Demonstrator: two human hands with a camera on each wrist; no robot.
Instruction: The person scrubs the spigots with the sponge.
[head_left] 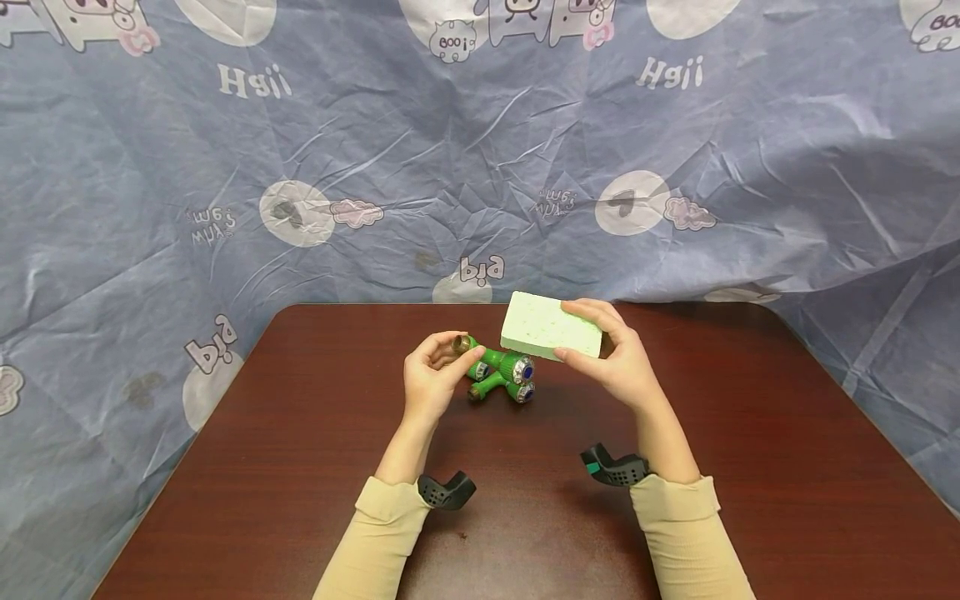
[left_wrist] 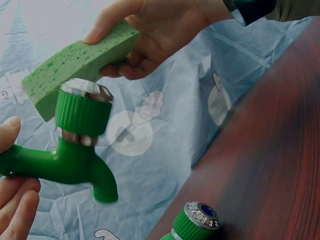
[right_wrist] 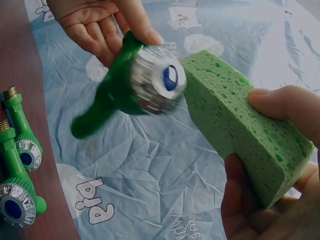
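In the head view my left hand (head_left: pixel 431 379) pinches a green plastic tap (head_left: pixel 497 357) by its inlet end, between thumb and fingers. The tap has a ribbed knob with a silver top and a blue centre, blurred in the right wrist view. My right hand (head_left: pixel 626 367) grips a light green sponge block (right_wrist: pixel 240 120) by one end, thumb on one face and fingers on the other. The sponge's free end is right beside the tap's knob (left_wrist: pixel 84 110); whether they touch I cannot tell. Two more green taps (right_wrist: pixel 19 167) lie on the table below.
A dark reddish-brown wooden table (head_left: pixel 300 500) spreads beneath both hands. Behind it hangs a wrinkled blue printed cloth (head_left: pixel 420 167). A black strap mount (head_left: pixel 447 490) sits on the left wrist, and another black mount (head_left: pixel 615 467) on the right.
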